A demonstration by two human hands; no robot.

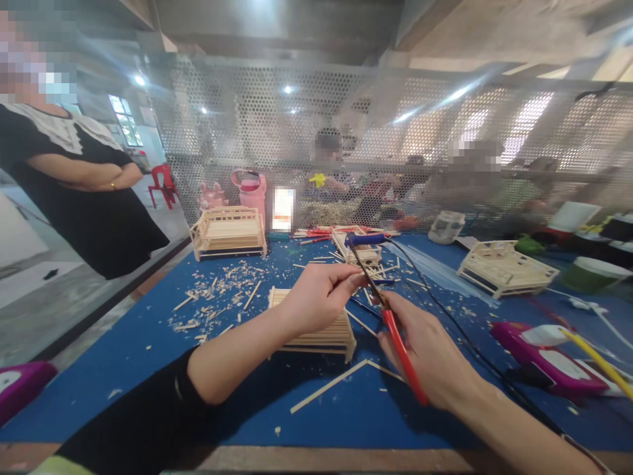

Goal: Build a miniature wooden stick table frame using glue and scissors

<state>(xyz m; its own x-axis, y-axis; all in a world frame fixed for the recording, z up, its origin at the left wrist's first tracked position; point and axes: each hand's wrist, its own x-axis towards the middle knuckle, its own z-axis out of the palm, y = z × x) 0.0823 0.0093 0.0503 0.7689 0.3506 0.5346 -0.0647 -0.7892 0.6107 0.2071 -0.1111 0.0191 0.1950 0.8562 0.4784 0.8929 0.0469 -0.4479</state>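
Observation:
My right hand (420, 343) is wrapped round a red-handled plier-like tool (397, 346) with a long, narrow dark jaw pointing up and away. Beside that jaw, my left hand (324, 297) has thumb and forefinger pinched together; what they hold is too small to make out. Under my left wrist sits a small slatted wooden stick model (316, 343), partly covered by the arm. Behind the jaw lies a blue-handled corded tool (366, 239), resting by another small stick frame (363, 254). Loose thin sticks (329, 387) lie in front of my hands.
Wood chips (210, 290) litter the blue tabletop (148, 389). Finished-looking stick models stand at back left (230, 231) and right (509, 267). A purple power strip (548, 363) and black cable (445, 310) lie right. A person (84, 171) stands left with folded arms.

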